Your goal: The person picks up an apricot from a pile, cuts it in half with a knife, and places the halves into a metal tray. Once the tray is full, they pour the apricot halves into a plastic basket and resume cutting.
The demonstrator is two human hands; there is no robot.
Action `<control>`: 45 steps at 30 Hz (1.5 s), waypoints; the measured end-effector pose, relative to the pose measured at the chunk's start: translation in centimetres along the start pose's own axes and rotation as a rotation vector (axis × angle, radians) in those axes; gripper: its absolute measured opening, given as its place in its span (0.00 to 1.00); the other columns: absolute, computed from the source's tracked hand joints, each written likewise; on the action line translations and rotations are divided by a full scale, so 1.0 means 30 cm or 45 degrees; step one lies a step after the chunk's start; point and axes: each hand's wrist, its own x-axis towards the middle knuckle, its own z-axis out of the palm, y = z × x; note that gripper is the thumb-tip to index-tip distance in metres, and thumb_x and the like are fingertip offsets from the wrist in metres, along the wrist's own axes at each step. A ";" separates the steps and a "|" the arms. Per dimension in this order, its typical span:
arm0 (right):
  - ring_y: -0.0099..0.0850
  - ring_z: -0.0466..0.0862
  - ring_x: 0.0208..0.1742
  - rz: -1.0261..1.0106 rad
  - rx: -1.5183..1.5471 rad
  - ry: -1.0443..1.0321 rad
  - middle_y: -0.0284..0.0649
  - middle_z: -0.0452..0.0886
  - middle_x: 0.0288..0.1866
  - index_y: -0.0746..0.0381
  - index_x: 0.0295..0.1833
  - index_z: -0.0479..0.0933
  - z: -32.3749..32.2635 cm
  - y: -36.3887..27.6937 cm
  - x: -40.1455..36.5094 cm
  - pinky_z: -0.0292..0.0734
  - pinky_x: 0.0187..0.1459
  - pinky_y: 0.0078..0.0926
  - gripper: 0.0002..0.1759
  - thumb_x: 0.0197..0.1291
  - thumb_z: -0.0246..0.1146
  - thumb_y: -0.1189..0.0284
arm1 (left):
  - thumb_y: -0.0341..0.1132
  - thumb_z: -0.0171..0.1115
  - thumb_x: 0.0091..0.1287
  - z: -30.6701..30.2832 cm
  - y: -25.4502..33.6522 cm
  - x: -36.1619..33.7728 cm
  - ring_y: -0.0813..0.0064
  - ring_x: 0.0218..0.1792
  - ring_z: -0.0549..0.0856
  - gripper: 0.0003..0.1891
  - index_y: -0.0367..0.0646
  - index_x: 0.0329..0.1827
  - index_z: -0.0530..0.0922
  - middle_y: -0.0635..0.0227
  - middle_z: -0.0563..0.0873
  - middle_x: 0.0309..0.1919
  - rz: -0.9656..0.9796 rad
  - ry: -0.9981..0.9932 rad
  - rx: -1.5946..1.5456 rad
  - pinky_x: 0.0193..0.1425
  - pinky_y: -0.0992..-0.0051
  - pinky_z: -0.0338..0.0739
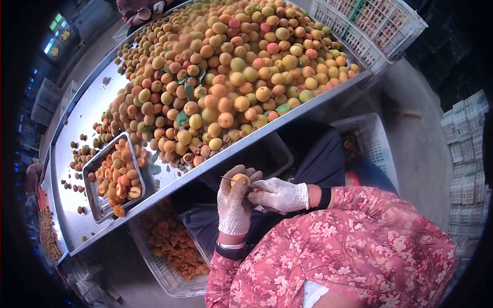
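My left hand (233,205), in a soiled white knit glove, is closed around a yellow apricot (240,178) just in front of the table edge. My right hand (281,195), gloved the same way, is closed close against the fruit. Its fingers pinch what looks like a small knife (228,178), whose thin dark blade shows at the apricot's far side; the handle is mostly hidden by the fingers. Beyond both hands, a large heap of whole apricots (226,77) covers much of the metal table (72,138).
A metal tray (96,204) of halved apricots stands near the table's front edge. Below are a crate (169,287) of apricot halves and another white crate (380,138). A stacked crate (380,61) sits at the table's right end. Across the table, another person's hand (158,7) shows.
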 end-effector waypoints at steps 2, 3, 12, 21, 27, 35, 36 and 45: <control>0.21 0.70 0.21 0.084 0.137 -0.039 0.30 0.72 0.22 0.60 0.37 0.72 -0.001 -0.018 -0.010 0.65 0.24 0.22 0.15 0.74 0.55 0.61 | 0.33 0.61 0.70 0.005 0.004 0.000 0.56 0.56 0.82 0.21 0.33 0.63 0.69 0.49 0.80 0.55 -0.013 -0.002 -0.027 0.66 0.61 0.76; 0.21 0.70 0.21 0.085 0.138 -0.037 0.30 0.72 0.22 0.60 0.37 0.72 -0.003 -0.017 -0.013 0.65 0.24 0.22 0.15 0.74 0.55 0.61 | 0.33 0.61 0.70 0.007 0.006 0.000 0.56 0.56 0.82 0.21 0.33 0.63 0.69 0.49 0.80 0.55 -0.016 -0.003 -0.028 0.66 0.61 0.76; 0.16 0.65 0.13 0.164 0.454 -0.154 0.26 0.68 0.18 0.56 0.39 0.72 0.007 -0.019 -0.021 0.56 0.14 0.16 0.14 0.74 0.56 0.58 | 0.34 0.68 0.63 0.016 0.033 -0.011 0.52 0.61 0.80 0.29 0.33 0.66 0.68 0.47 0.78 0.59 0.037 -0.117 -0.046 0.69 0.56 0.73; 0.25 0.74 0.17 -0.042 0.444 -0.128 0.33 0.73 0.18 0.60 0.40 0.72 0.025 0.049 -0.002 0.66 0.20 0.22 0.15 0.72 0.58 0.59 | 0.33 0.70 0.60 0.014 0.029 -0.008 0.52 0.64 0.78 0.31 0.34 0.66 0.69 0.48 0.78 0.61 0.077 -0.234 -0.054 0.72 0.54 0.70; 0.57 0.83 0.32 -0.489 -0.587 0.241 0.57 0.79 0.27 0.65 0.47 0.71 0.017 0.022 -0.031 0.77 0.31 0.44 0.18 0.67 0.62 0.60 | 0.32 0.69 0.60 0.022 0.024 -0.018 0.52 0.64 0.78 0.30 0.34 0.65 0.69 0.47 0.78 0.61 0.104 -0.224 -0.057 0.72 0.54 0.70; 0.53 0.84 0.29 -0.403 -0.924 0.520 0.54 0.82 0.28 0.64 0.64 0.64 0.012 0.006 -0.059 0.80 0.30 0.46 0.32 0.60 0.66 0.61 | 0.28 0.66 0.61 0.032 0.037 -0.030 0.69 0.58 0.80 0.32 0.36 0.69 0.67 0.55 0.77 0.62 0.005 -0.088 0.105 0.62 0.74 0.75; 0.53 0.84 0.29 -0.404 -0.925 0.520 0.54 0.82 0.28 0.64 0.64 0.64 0.012 0.006 -0.057 0.80 0.30 0.46 0.32 0.60 0.66 0.61 | 0.28 0.66 0.61 0.027 0.036 -0.028 0.69 0.58 0.80 0.32 0.36 0.69 0.67 0.55 0.77 0.62 0.006 -0.088 0.105 0.62 0.74 0.75; 0.52 0.85 0.29 -0.380 -1.065 0.482 0.54 0.82 0.31 0.67 0.70 0.59 0.000 0.002 -0.055 0.81 0.30 0.44 0.38 0.61 0.64 0.62 | 0.28 0.64 0.63 0.018 0.031 -0.023 0.77 0.49 0.80 0.30 0.34 0.69 0.68 0.63 0.78 0.57 -0.009 -0.055 0.226 0.54 0.79 0.77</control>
